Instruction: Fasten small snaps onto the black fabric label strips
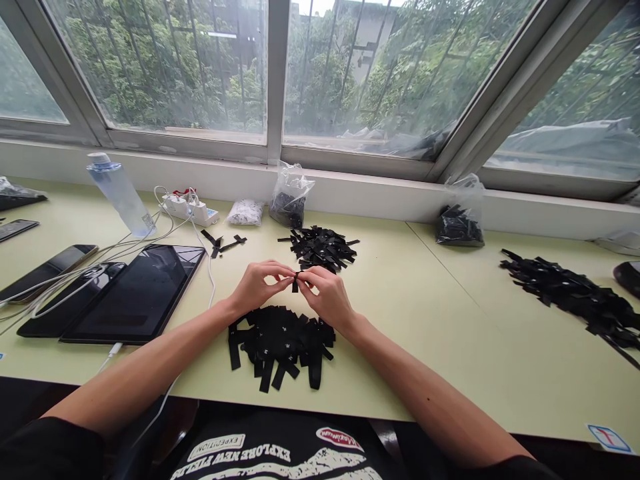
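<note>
My left hand (261, 285) and my right hand (325, 295) meet over the table, both pinching one small black fabric label (295, 283) between fingertips. Just below the hands lies a heap of black labels (280, 343) with small white letters. Beyond the hands sits a second pile of black labels (320, 248). A few loose black strips (223, 243) lie to the left of that pile.
A tablet (137, 293) and phones (47, 270) with white cables lie at left, with a water bottle (120, 195) and power strip (193, 208). Bags of labels (290, 200) (459, 223) stand by the window sill. Another black pile (575, 293) spreads at right.
</note>
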Demonstrator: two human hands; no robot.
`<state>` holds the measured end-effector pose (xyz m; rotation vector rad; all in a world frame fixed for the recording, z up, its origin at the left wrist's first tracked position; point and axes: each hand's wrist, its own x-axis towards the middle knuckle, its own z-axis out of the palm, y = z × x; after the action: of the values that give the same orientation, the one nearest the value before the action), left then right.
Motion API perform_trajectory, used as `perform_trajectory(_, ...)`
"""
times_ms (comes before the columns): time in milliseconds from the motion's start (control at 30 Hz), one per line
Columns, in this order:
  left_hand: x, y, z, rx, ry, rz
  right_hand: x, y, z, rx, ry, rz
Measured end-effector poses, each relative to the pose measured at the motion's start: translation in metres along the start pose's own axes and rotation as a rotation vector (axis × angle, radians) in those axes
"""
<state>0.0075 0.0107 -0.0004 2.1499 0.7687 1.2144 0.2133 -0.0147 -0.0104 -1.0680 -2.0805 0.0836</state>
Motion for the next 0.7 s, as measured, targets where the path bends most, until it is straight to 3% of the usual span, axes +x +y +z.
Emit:
perform_trajectory(333, -0.0005, -0.0071, 0.0017, 0.029, 0.047, 0.082, 0.0016, 0.0008, -0.0004, 0.042, -0.055, -0.010)
perform_trajectory(700, -0.0012, -0.0070, 0.0006, 0.095, 0.011, 0.114, 0.0009, 0.0027, 0.0016, 0.037, -0.054, 0.023)
